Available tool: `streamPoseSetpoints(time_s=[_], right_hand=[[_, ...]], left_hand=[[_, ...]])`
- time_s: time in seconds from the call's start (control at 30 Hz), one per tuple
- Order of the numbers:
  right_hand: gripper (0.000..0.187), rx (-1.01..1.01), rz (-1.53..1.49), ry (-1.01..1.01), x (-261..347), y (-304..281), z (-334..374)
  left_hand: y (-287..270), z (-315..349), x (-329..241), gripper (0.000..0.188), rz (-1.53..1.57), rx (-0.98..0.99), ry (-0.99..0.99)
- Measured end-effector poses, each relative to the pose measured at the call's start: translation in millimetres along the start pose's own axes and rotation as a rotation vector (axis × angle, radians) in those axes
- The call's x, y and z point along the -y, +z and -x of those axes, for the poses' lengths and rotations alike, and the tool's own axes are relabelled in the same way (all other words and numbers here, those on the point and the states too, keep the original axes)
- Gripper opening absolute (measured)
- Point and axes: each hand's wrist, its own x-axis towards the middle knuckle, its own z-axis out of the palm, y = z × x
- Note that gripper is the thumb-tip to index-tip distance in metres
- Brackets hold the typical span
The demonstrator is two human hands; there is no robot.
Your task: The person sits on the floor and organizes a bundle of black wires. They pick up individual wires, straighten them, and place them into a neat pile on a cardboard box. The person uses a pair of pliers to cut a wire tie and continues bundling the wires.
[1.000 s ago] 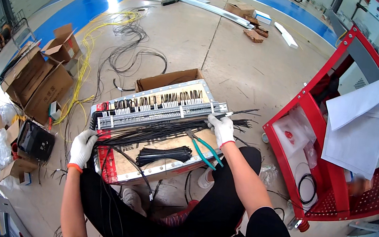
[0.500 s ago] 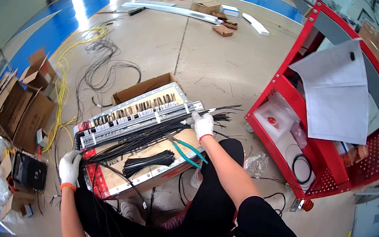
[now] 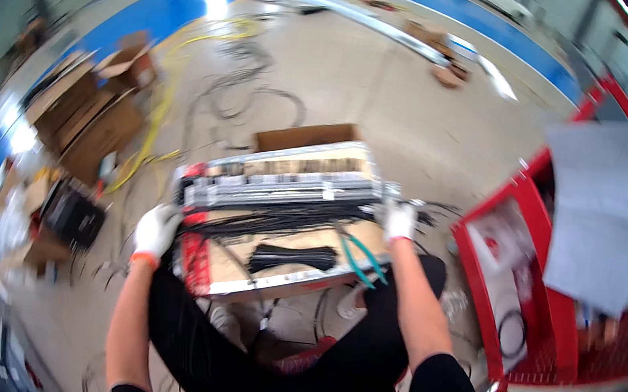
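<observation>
Our left hand (image 3: 157,230) is at the case's (image 3: 194,269) left edge, our right hand (image 3: 400,219) at its right end, perhaps to steady the long black cables (image 3: 278,221); blur hides whether either is closed. The cables lie on the case between our hands, probably laid lengthwise to stay straight.

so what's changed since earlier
The scene has slid right in view. The paper on the red cart, folded over at first, hangs flatter. No clear change of grip: left hand stays by the left end of the box, right hand at its right; pliers and short black bundle stay on top.
</observation>
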Motion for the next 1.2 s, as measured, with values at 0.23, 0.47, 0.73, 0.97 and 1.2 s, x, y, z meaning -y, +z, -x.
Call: streamPoseSetpoints(time_s=[0.23, 0.47, 0.73, 0.97, 1.2], right_hand=[[0.021, 0.014, -0.166, 0.046, 7, -11, 5], [0.018, 0.017, -0.181, 0.051, 6, -8, 1], [0.017, 0.194, -0.512, -0.080, 47, -21, 45], [0.015, 0.497, -0.626, -0.390, 118, -71, 161], [0.024, 0.798, -0.768, -0.428, 191, -45, 225]], left_hand=[[-3, -2, -21, 0.019, -0.166, 0.007, 0.025], [-5, 1, -19, 0.019, -0.162, -0.008, 0.020], [-45, 30, -25, 0.015, -0.281, -0.275, 0.035], [-239, 91, -44, 0.021, -0.583, -0.780, 0.310], [-384, 162, -76, 0.052, -1.024, -0.803, 0.310]])
